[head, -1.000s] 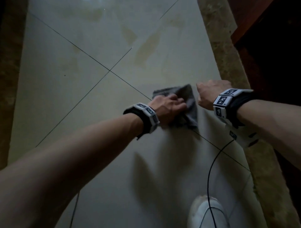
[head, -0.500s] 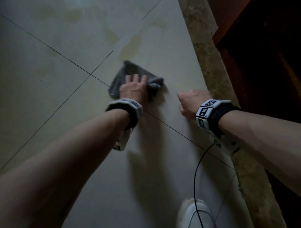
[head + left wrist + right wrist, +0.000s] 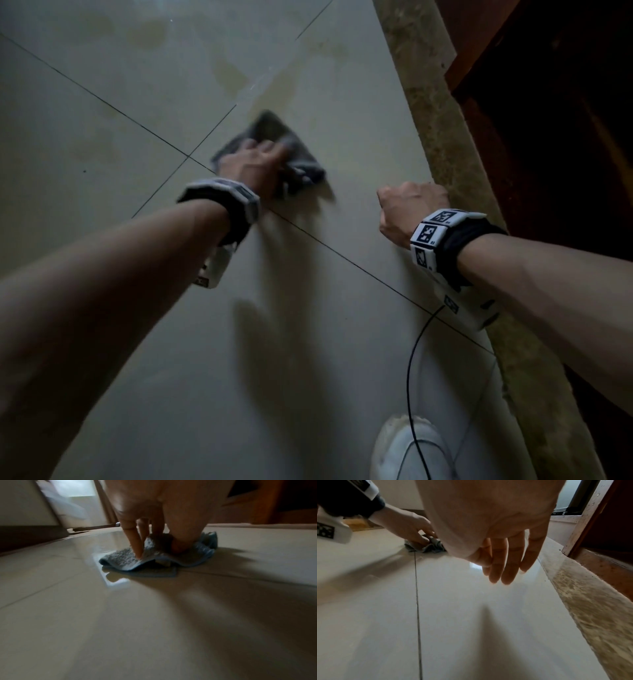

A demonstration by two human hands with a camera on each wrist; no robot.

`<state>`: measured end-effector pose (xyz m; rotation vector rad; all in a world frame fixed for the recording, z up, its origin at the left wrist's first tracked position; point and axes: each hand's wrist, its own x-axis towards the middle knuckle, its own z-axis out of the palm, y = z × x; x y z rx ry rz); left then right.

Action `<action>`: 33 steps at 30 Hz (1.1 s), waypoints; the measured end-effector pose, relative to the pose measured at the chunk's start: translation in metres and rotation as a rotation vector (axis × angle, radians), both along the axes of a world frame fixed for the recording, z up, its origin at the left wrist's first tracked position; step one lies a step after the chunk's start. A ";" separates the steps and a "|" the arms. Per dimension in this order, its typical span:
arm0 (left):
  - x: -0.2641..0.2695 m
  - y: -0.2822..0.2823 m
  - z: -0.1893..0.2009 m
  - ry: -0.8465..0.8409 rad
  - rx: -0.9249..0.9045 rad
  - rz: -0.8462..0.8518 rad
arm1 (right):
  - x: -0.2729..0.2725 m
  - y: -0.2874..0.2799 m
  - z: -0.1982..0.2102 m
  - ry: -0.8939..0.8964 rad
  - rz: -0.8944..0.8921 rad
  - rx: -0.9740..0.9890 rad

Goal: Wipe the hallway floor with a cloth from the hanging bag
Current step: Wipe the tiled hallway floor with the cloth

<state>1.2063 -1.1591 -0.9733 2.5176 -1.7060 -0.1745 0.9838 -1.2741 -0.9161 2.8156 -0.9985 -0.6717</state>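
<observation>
Moved right since half a second ago: left hand [image 3: 255, 164], fingers pressing crumpled cloth [image 3: 301, 161] onto floor [image 3: 308, 308] beside tile joint. Right hand [image 3: 409, 209]: empty, fingers loosely bent, just above floor.

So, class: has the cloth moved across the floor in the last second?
Yes. Pushed by the left hand, the cloth has slid left, away from the stone border strip and closer to the grout crossing.
</observation>
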 end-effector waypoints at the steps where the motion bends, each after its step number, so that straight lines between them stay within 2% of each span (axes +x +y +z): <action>1: 0.014 0.003 0.002 -0.010 0.060 0.143 | -0.001 0.000 0.000 0.030 -0.007 0.001; 4: 0.021 0.000 0.005 -0.042 0.207 0.392 | -0.002 0.001 -0.002 0.083 -0.013 0.011; 7: -0.019 -0.022 0.002 0.024 0.217 0.411 | 0.001 0.007 -0.006 0.063 -0.003 0.022; 9: -0.057 -0.032 0.001 0.042 0.147 0.276 | 0.006 0.008 -0.006 0.029 -0.033 0.015; 12: -0.110 -0.034 -0.004 0.021 0.104 -0.007 | 0.013 -0.009 0.006 -0.073 -0.268 0.044; 14: -0.132 -0.025 -0.008 0.023 0.061 -0.216 | 0.013 -0.023 0.014 -0.090 -0.344 0.010; 17: -0.137 0.002 -0.011 0.030 -0.014 -0.580 | 0.012 -0.026 0.016 -0.050 -0.261 -0.043; 19: -0.118 0.017 -0.011 -0.001 -0.035 -0.688 | 0.012 -0.016 0.010 -0.016 -0.193 -0.027; 20: -0.103 0.023 -0.010 -0.015 -0.048 -0.671 | 0.013 -0.009 0.007 0.001 -0.163 -0.006; 22: -0.066 0.036 -0.007 0.001 -0.047 -0.498 | 0.018 0.007 0.002 0.027 -0.114 0.056; 26: 0.011 0.081 0.009 0.046 0.002 -0.009 | 0.036 0.036 0.000 0.016 -0.053 0.178; 31: 0.074 0.169 0.024 0.066 0.180 0.609 | 0.067 0.068 0.007 -0.010 0.092 0.201; 33: 0.088 0.213 0.024 0.073 0.232 0.796 | 0.084 0.084 0.012 -0.009 0.143 0.206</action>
